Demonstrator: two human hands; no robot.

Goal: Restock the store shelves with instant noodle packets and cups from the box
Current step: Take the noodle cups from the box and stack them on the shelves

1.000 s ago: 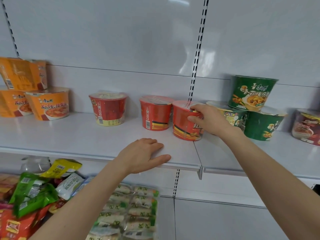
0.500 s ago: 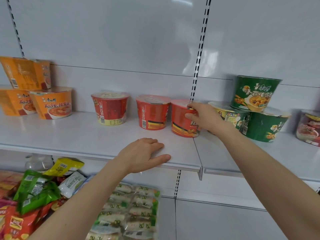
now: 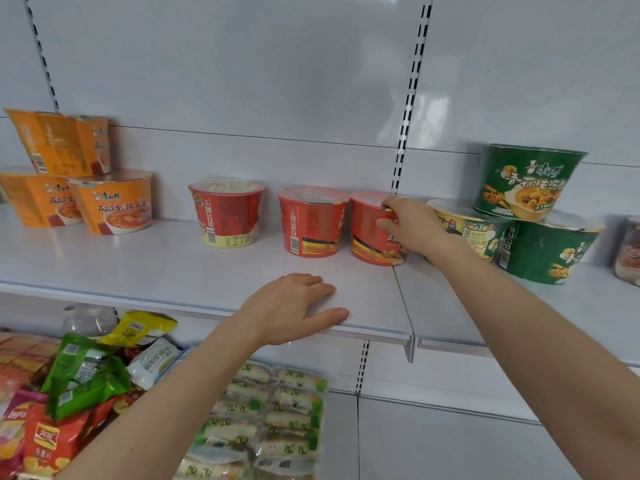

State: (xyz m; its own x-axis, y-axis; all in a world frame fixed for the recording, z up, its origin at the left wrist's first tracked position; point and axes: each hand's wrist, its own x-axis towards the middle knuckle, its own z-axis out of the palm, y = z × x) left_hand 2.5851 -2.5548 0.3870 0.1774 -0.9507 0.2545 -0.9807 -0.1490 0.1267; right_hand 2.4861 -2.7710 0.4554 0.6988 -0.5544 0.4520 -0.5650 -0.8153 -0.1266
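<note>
Three red noodle cups stand in a row on the white shelf (image 3: 145, 261). My right hand (image 3: 412, 228) grips the rightmost red cup (image 3: 369, 233) by its right side, fingers curled round the rim and wall; the cup stands upright on the shelf, close beside the middle red cup (image 3: 311, 221). The left red cup (image 3: 227, 211) stands apart. My left hand (image 3: 294, 308) rests flat on the shelf's front edge, holding nothing. The box is not in view.
Orange noodle bowls (image 3: 114, 202) are stacked at the shelf's left. Green bowls (image 3: 526, 181) and a yellow-lidded bowl (image 3: 467, 225) are stacked right of my right hand. Snack bags (image 3: 83, 379) and wrapped packs (image 3: 270, 414) fill the lower shelf.
My right hand has pushed the rightmost red cup back and left until it stands level with the middle cup. My left hand has stayed put.
</note>
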